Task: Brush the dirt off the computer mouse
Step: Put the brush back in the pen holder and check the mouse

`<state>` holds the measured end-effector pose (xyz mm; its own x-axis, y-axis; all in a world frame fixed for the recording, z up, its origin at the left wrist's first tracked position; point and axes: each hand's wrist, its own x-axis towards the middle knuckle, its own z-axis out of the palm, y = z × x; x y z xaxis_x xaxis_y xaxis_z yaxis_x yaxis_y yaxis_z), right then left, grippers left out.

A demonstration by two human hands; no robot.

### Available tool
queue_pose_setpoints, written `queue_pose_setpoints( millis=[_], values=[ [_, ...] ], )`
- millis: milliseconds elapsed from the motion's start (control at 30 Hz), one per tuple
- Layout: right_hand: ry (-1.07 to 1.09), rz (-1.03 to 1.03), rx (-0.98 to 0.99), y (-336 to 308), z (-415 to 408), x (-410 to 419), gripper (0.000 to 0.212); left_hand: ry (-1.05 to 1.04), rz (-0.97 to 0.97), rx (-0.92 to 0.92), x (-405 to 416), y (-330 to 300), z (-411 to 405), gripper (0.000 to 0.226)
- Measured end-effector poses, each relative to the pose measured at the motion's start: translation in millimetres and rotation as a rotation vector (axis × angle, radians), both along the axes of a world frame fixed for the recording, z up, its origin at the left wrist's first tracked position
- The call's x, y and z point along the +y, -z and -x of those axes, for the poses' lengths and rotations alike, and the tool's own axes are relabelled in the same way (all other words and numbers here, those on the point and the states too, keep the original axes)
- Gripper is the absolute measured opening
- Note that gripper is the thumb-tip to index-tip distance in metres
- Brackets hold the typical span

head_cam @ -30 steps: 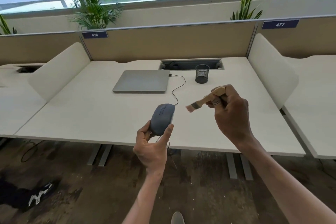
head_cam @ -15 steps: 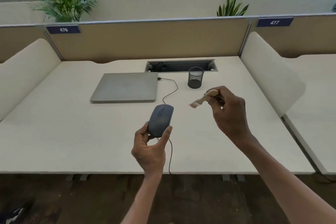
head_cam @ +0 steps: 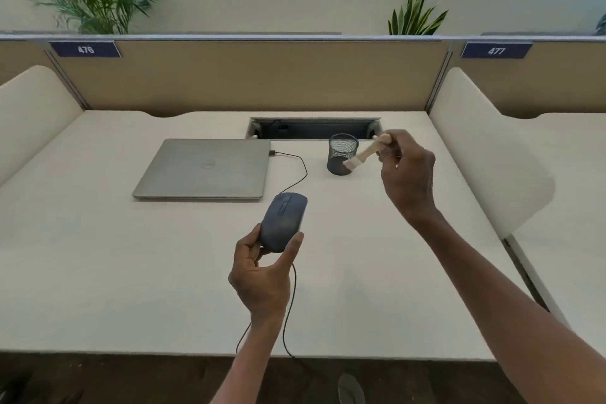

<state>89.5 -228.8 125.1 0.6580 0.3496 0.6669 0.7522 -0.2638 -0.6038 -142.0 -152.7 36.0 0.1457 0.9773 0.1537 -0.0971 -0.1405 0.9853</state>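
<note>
Because the thumb and fingertips of the left hand (head_cam: 260,275) pinch only the rear end of the computer mouse (head_cam: 284,220), its buttons and scroll wheel face up and stay uncovered, which looks like a deliberate way to leave the top open to bristles. The mouse is lifted off the desk (head_cam: 98,272), tilted away from the person, with its cable (head_cam: 292,305) drooping from under the hand over the near desk edge and another stretch running to the closed laptop (head_cam: 205,167) behind it. The fingers of the right hand (head_cam: 406,174) are curled around the wooden handle of a small brush (head_cam: 369,151), gripping it near the far end so the bristles point down and to the left. Those bristles sit well apart from the mouse, appearing in front of the black mesh pen cup (head_cam: 342,154) near the cable slot (head_cam: 313,128). Whether they touch the cup I cannot tell. Judging by this, the brush is either about to begin a stroke or is being put away; no dirt is distinguishable on the mouse at this size.
</note>
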Motion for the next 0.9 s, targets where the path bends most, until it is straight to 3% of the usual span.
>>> queue_pose_setpoints(
  millis=[267, 467, 900],
  values=[
    [0.009, 0.095, 0.0, 12.7, -105.0, 58.2, 0.02, -0.045, 0.042, 0.009, 2.9, 3.2, -46.4, 0.057],
    [0.001, 0.233, 0.005, 43.4, -169.7, 101.7, 0.025, -0.072, 0.096, 0.046, 4.8, 9.7, -71.1, 0.064],
    [-0.172, 0.488, 0.176, 106.4, -200.3, 143.0, 0.028, -0.076, 0.173, 0.068, 12.8, 19.9, -94.4, 0.067]
  ],
)
